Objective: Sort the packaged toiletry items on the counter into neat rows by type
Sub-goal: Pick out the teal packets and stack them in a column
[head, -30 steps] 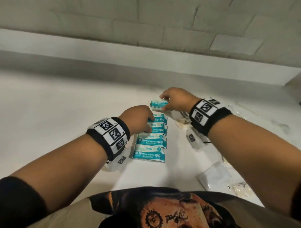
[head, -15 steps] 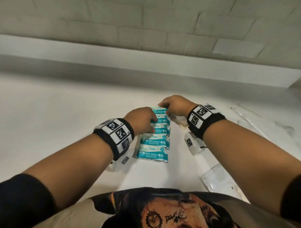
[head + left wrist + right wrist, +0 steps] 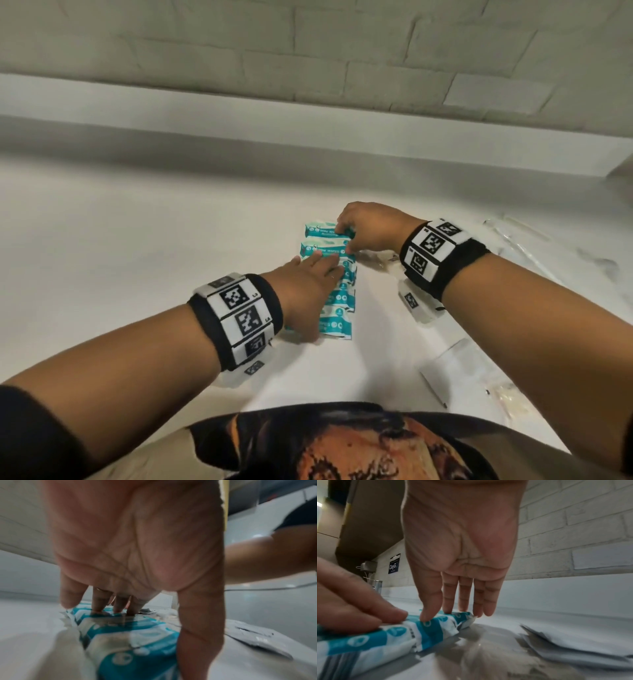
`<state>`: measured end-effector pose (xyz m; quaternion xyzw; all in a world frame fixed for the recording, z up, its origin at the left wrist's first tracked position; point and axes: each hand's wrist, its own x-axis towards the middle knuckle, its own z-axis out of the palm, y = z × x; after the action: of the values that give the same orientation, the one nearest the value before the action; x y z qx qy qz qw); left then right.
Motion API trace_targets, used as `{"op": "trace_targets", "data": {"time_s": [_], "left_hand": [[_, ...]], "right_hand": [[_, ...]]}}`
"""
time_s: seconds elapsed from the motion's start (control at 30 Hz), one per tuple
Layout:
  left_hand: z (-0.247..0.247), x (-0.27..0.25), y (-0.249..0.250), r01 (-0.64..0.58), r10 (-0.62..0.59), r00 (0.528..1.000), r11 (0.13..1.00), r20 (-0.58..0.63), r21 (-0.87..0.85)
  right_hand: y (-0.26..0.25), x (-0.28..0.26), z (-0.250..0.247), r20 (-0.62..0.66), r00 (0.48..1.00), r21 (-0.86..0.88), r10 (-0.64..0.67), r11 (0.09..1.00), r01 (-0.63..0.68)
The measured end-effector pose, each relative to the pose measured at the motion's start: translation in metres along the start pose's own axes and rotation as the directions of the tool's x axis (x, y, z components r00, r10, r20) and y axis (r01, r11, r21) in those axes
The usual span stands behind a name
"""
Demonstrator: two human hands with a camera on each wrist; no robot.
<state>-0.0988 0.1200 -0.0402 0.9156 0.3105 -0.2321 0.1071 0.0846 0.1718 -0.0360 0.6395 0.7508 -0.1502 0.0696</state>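
Several teal-and-white mini wipes packs [image 3: 337,323] lie in a column at the middle of the white counter [image 3: 137,240]. My left hand [image 3: 320,265] lies flat over the middle of the column, its straight fingers [image 3: 118,605] pressing on the packs [image 3: 133,642]. My right hand [image 3: 347,240] is at the far end, beside the farthest pack [image 3: 320,229]. Its straight fingertips [image 3: 448,607] touch the right ends of the far packs [image 3: 426,630]. Neither hand holds anything. The left hand hides part of the column.
White flat sachets [image 3: 455,366] and a small pale sachet [image 3: 510,401] lie on the counter to the right, with clear-wrapped items [image 3: 520,236] further back. Grey packets [image 3: 573,653] lie right of the wipes. A brick wall [image 3: 308,44] closes the back; a tap [image 3: 377,586] stands far left.
The right hand drew the far pack in against the column's far end and let it down. The left hand uncurled and now lies flat on the packs.
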Motion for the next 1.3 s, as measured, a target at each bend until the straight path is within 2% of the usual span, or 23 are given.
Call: {"op": "trace_targets", "data": {"time_s": [0.17,0.37,0.5,0.6,0.7,0.9,0.97,1.03,1.07,1.1,1.13,1.17,1.2,1.23,1.27,1.3], "left_hand": [[-0.005,0.017,-0.013,0.004,-0.007,0.997,1.0,-0.079,-0.031],[-0.04,0.069,-0.054,0.033,-0.045,0.988,0.996,-0.147,-0.081],[-0.062,0.106,-0.08,0.04,-0.07,0.963,0.992,-0.262,-0.119],[-0.076,0.134,-0.101,0.015,-0.064,0.933,0.99,-0.355,-0.138],[-0.086,0.15,-0.117,-0.016,-0.038,0.912,0.992,-0.409,-0.128],[-0.085,0.156,-0.134,-0.068,0.009,0.91,0.99,-0.415,-0.127],[-0.085,0.155,-0.134,-0.093,0.036,0.919,0.987,-0.392,-0.129],[-0.088,0.157,-0.14,-0.057,-0.014,0.951,0.973,-0.308,-0.223],[-0.094,0.156,-0.143,-0.009,-0.087,0.962,0.937,-0.259,-0.35],[-0.1,0.155,-0.146,0.034,-0.177,0.955,0.86,-0.236,-0.509],[-0.106,0.156,-0.149,0.042,-0.262,0.936,0.744,-0.234,-0.667],[-0.113,0.157,-0.15,0.039,-0.341,0.917,0.595,-0.209,-0.802],[-0.117,0.16,-0.151,0.019,-0.402,0.902,0.404,-0.159,-0.914],[-0.119,0.165,-0.153,-0.013,-0.445,0.89,0.185,-0.096,-0.983],[-0.12,0.17,-0.154,-0.058,-0.474,0.879,-0.007,-0.047,-0.998],[-0.119,0.175,-0.156,-0.091,-0.502,0.865,-0.133,-0.012,-0.987]], "right_hand": [[0.006,0.018,-0.006,-0.007,1.0,-0.053,-0.017,0.998,0.016],[0.03,0.075,-0.027,-0.06,0.998,-0.171,0.007,0.985,-0.018],[0.047,0.113,-0.044,-0.041,0.994,-0.006,0.098,0.995,-0.098],[0.063,0.141,-0.055,-0.023,0.993,0.142,0.119,0.983,-0.115],[0.076,0.159,-0.058,-0.038,0.992,0.197,0.123,0.974,-0.113],[0.088,0.172,-0.053,-0.062,0.996,0.257,0.07,0.965,-0.052],[0.093,0.169,-0.051,-0.075,0.996,0.368,0.044,0.93,-0.013],[0.101,0.16,-0.055,-0.099,0.984,0.541,0.145,0.838,-0.069],[0.106,0.156,-0.057,-0.1,0.966,0.639,0.238,0.76,-0.121],[0.111,0.15,-0.057,-0.09,0.945,0.752,0.315,0.644,-0.143],[0.114,0.147,-0.056,-0.063,0.927,0.873,0.371,0.47,-0.128],[0.114,0.143,-0.054,-0.027,0.917,0.961,0.398,0.262,-0.086],[0.112,0.142,-0.052,0.021,0.916,0.995,0.402,0.076,-0.057],[0.11,0.142,-0.05,0.063,0.919,0.997,0.388,-0.062,-0.043],[0.108,0.144,-0.046,0.1,0.924,0.988,0.369,-0.147,-0.049],[0.104,0.146,-0.044,0.126,0.931,0.976,0.343,-0.21,-0.055]]}}
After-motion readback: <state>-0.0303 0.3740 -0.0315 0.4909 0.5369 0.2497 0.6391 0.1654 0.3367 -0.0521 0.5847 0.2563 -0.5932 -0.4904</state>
